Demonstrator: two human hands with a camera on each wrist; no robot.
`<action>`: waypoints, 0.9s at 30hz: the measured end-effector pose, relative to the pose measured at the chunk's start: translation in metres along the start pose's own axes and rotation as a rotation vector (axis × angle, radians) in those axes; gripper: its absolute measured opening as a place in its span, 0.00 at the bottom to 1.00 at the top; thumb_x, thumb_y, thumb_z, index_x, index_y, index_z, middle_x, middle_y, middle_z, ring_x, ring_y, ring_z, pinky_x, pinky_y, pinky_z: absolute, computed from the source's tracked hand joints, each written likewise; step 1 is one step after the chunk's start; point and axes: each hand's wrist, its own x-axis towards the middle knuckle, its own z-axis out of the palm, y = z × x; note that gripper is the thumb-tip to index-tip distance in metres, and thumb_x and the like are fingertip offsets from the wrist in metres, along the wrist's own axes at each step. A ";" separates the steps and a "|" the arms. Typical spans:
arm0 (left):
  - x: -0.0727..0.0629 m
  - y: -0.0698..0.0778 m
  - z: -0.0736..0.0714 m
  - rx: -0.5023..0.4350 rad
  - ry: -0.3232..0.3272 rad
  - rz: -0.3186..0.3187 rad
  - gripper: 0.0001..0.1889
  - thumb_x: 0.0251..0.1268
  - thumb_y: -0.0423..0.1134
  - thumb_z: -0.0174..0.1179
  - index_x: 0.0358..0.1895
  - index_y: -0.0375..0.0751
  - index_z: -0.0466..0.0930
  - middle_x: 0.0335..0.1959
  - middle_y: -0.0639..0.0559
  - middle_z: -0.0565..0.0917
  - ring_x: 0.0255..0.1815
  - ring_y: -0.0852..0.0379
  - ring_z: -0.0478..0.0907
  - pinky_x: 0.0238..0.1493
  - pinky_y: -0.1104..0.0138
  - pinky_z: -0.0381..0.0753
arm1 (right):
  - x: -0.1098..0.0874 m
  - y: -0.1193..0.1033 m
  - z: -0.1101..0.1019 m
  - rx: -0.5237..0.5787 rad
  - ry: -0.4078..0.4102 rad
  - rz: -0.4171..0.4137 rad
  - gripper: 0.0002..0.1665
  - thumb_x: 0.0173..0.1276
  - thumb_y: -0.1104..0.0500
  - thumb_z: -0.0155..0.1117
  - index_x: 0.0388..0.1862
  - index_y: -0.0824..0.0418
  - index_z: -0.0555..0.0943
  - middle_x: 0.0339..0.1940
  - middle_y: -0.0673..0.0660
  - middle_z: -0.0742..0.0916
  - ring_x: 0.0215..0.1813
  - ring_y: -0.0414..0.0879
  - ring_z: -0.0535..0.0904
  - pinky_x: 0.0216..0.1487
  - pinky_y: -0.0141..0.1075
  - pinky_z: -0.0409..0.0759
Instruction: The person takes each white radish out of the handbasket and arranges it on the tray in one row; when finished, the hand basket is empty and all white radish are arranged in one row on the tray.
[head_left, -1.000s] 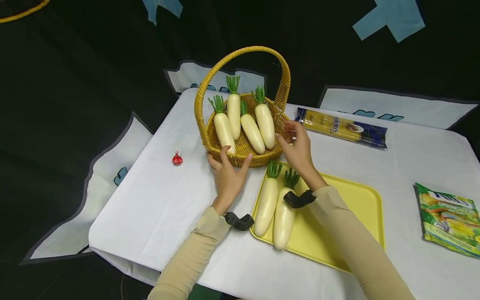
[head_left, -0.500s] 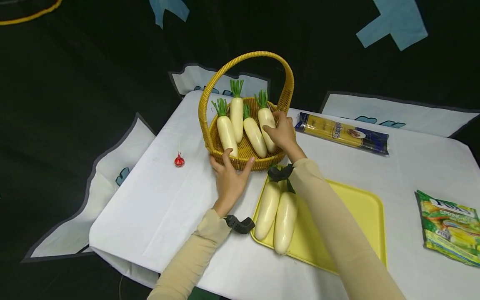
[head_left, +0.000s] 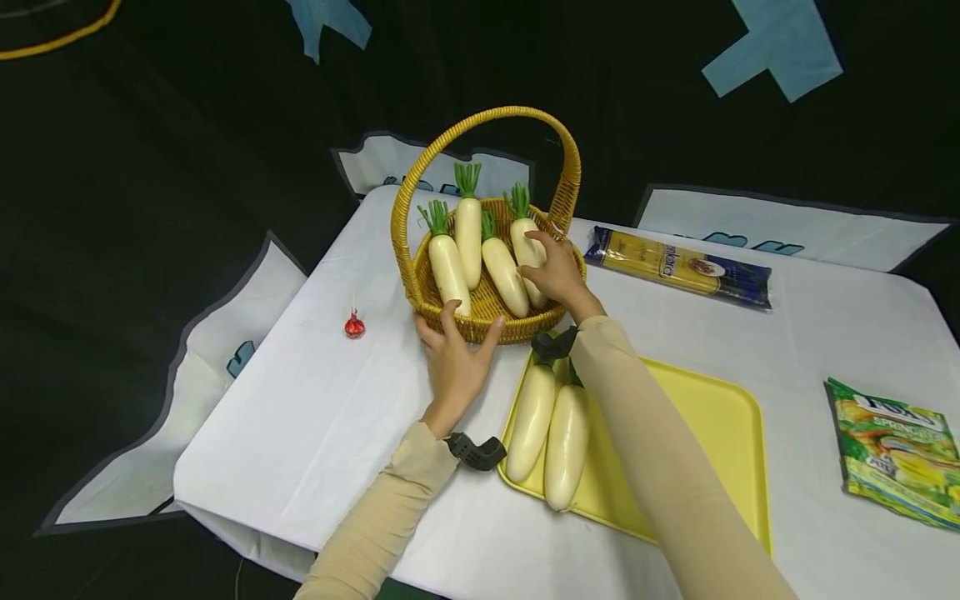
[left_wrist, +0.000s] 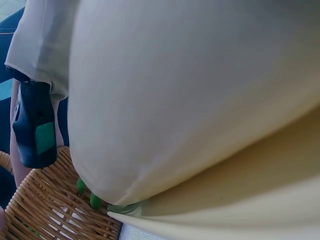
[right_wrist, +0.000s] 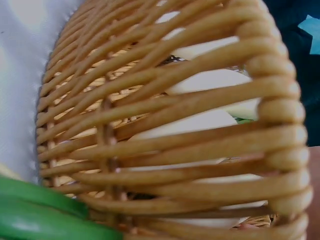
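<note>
Change from one second ago: the right hand was then at the right outer rim of the wicker basket, above the tray; it is now inside the basket, fingers curled round the rightmost radish. Compared with half a second ago it sits slightly lower on that radish. The left hand has kept its place at the near front wall of the basket, thumb and fingers spread and pressed against the weave, thumb tip at the rim. The basket itself has not visibly shifted on the surface.

Basket contents: four white radishes with green tops, lying side by side, tops pointing away from the person. From left: the left radish, the rear radish, the middle radish and the rightmost radish under the right hand. The arched handle spans the basket above them. In the right wrist view the weave fills the frame, with white radish skin visible through the gaps.

Yellow tray, just in front of and to the right of the basket: two radishes lie touching along its left edge, tops toward the basket and partly hidden by the right forearm.

Also on the surface: a small red wrapped sweet to the left of the basket, a pasta packet to its right, and a green packet near the right edge
</note>
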 end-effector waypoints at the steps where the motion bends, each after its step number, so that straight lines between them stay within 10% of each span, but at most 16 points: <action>1: 0.000 0.000 0.000 0.000 0.002 0.001 0.40 0.48 0.73 0.49 0.61 0.54 0.56 0.69 0.29 0.36 0.64 0.25 0.52 0.45 0.44 0.72 | 0.000 0.001 0.000 -0.013 -0.005 0.001 0.36 0.61 0.57 0.60 0.67 0.50 0.60 0.67 0.66 0.63 0.65 0.59 0.61 0.59 0.53 0.67; 12: 0.000 -0.001 0.003 -0.002 0.016 0.011 0.40 0.49 0.73 0.50 0.61 0.54 0.56 0.69 0.28 0.36 0.64 0.25 0.52 0.48 0.43 0.71 | 0.002 0.003 -0.002 -0.078 -0.058 -0.008 0.36 0.62 0.64 0.55 0.68 0.48 0.59 0.68 0.64 0.66 0.68 0.58 0.58 0.59 0.49 0.66; 16: 0.001 -0.002 0.003 0.007 0.020 0.012 0.40 0.49 0.73 0.49 0.61 0.55 0.56 0.69 0.27 0.37 0.64 0.25 0.52 0.48 0.43 0.71 | 0.005 0.002 -0.001 -0.113 -0.104 -0.012 0.40 0.60 0.67 0.54 0.70 0.46 0.56 0.63 0.67 0.70 0.45 0.53 0.71 0.39 0.40 0.70; 21: 0.001 -0.002 0.004 0.020 0.027 0.013 0.39 0.49 0.73 0.49 0.60 0.55 0.56 0.68 0.26 0.38 0.63 0.25 0.53 0.44 0.45 0.73 | 0.005 0.002 0.001 -0.166 -0.140 -0.015 0.46 0.54 0.72 0.50 0.70 0.45 0.54 0.53 0.71 0.75 0.24 0.46 0.60 0.26 0.34 0.62; 27: 0.001 -0.002 0.004 0.019 0.034 0.023 0.39 0.49 0.72 0.50 0.60 0.54 0.56 0.68 0.26 0.38 0.63 0.25 0.53 0.47 0.43 0.71 | 0.003 0.000 0.004 -0.178 -0.113 0.013 0.46 0.53 0.72 0.49 0.70 0.43 0.56 0.69 0.69 0.60 0.56 0.56 0.67 0.37 0.40 0.67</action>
